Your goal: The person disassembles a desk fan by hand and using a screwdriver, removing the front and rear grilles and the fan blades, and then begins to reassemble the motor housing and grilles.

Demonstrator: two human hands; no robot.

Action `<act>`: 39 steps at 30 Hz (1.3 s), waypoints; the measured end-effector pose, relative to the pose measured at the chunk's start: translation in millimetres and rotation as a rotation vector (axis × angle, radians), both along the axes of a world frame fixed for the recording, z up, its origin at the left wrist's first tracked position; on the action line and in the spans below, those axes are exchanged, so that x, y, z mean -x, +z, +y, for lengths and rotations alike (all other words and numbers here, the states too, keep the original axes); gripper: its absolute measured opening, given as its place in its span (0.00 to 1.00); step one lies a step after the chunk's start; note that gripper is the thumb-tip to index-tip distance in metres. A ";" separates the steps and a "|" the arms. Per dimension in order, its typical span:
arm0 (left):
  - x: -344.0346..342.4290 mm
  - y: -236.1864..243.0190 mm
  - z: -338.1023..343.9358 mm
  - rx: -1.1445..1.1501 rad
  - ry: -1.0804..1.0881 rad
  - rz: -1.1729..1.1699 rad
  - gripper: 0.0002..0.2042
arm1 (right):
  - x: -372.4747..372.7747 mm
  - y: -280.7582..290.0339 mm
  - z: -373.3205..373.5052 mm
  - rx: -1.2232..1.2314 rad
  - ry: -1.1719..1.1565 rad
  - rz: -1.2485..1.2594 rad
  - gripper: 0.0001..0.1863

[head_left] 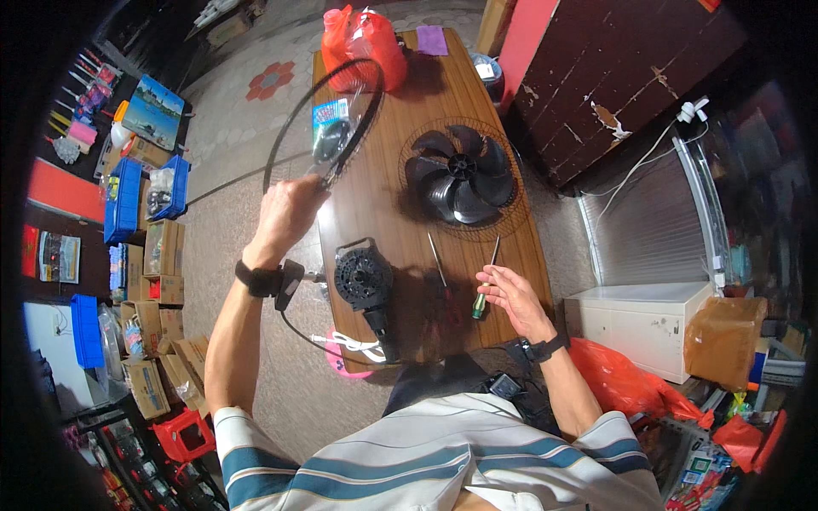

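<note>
The right hand (pixel 518 300) has its fingers loosely spread, gripping nothing I can see, just by one green-handled screwdriver (pixel 479 307); whether they touch it I cannot tell. Left of those fingers lie one second screwdriver (pixel 437 259), one white cable (pixel 358 344) and one black fan motor (pixel 362 277), all on the desk (pixel 388 220). Farther out, the fingers of the left hand (pixel 292 213) are closed on the rim of one black hoop (pixel 373 111), which reaches up beyond them. The step in hand seems to be handling this hoop; the next move calls for a steady grip and room to clear one plastic packet (pixel 332 140) beyond those fingers. Ahead of the right fingers sits one black fan blade (pixel 461 166), one wire guard (pixel 521 163) around it. Farthest from both hands are red plastic containers (pixel 375 53), hard to count, and one purple cloth (pixel 432 40).
</note>
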State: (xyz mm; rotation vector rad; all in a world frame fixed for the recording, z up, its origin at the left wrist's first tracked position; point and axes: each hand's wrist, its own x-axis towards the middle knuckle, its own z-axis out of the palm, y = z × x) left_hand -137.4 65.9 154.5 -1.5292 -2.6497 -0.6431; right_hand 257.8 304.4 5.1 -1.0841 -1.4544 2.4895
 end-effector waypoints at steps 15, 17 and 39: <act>105.5 -242.6 -21.8 0.224 -0.096 0.142 0.04 | 76.1 -79.0 68.5 -0.068 -0.128 -0.213 0.27; 108.7 -257.5 -21.4 0.238 -0.107 0.169 0.02 | 98.5 -94.9 80.2 -0.217 -0.187 -0.275 0.26; 47.3 -175.6 -53.7 0.039 0.083 -0.459 0.13 | 270.8 -124.4 156.9 -1.462 0.285 -0.432 0.49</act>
